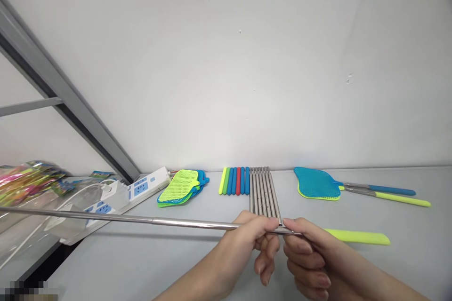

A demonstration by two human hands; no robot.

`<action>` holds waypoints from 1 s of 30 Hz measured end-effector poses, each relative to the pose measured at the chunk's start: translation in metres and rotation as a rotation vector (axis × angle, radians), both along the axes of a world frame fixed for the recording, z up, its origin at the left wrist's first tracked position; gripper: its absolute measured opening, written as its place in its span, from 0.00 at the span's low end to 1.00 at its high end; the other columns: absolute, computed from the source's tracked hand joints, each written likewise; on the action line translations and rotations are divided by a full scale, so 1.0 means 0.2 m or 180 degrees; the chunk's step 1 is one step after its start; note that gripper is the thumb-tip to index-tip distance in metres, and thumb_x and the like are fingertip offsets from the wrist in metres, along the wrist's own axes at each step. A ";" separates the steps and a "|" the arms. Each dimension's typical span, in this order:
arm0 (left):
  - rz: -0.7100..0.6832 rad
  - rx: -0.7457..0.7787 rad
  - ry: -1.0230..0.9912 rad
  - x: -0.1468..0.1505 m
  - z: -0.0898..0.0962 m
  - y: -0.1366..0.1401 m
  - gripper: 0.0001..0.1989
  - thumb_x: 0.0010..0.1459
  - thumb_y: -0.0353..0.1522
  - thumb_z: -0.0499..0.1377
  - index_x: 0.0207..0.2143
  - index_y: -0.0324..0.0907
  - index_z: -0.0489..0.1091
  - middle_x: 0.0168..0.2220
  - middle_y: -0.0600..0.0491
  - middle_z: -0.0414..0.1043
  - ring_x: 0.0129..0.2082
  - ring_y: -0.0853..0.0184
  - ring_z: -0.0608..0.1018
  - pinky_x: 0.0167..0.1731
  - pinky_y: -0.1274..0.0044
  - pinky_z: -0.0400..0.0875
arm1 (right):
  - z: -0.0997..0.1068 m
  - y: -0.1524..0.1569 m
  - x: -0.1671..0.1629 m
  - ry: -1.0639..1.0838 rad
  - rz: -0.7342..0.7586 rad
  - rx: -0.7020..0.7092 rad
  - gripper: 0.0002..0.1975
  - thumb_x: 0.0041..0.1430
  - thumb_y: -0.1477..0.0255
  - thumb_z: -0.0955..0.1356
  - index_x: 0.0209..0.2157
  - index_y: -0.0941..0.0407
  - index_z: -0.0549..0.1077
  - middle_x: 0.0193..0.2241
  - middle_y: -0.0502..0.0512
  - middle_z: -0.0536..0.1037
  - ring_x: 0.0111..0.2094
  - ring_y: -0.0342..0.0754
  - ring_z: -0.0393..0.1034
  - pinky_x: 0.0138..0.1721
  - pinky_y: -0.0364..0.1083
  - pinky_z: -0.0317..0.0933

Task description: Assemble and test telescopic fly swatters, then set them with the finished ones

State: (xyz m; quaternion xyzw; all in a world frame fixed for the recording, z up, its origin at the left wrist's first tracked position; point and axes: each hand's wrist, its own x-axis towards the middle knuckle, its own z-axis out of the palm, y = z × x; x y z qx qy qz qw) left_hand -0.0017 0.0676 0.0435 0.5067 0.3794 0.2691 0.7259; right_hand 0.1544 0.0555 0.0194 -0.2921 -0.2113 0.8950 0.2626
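My left hand (247, 240) is closed around a long telescopic metal rod (190, 224), which stretches out past the left edge of view. Its thumb lies along the rod. Close beside it, my right hand (307, 249) pinches the rod's near end between thumb and fingers. From behind the right hand a yellow-green handle (358, 236) sticks out to the right; the join between rod and handle is hidden by the fingers. Just beyond both hands lies a row of metal rods (261, 188), with several coloured handles (234, 181) lined up to its left.
Mesh fly swatter heads (180, 186) are stacked at the left, near a white power strip (151, 186) with plugs and a cable. Two assembled fly swatters (318, 184) lie at the right. Plastic-wrapped packages (31, 183) fill the far left, by a grey metal frame (70, 89).
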 end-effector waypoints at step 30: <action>0.0384 -0.0946 0.0065 -0.19 0.09 0.07 0.18 0.53 0.37 0.49 0.14 0.40 0.55 0.06 0.64 0.45 0.09 0.76 0.56 0.21 0.79 0.51 | 0.05 0.09 0.12 -0.0121 -0.0335 -0.0173 0.16 0.52 0.67 0.62 0.16 0.57 0.54 0.10 0.40 0.45 0.10 0.33 0.37 0.13 0.38 0.36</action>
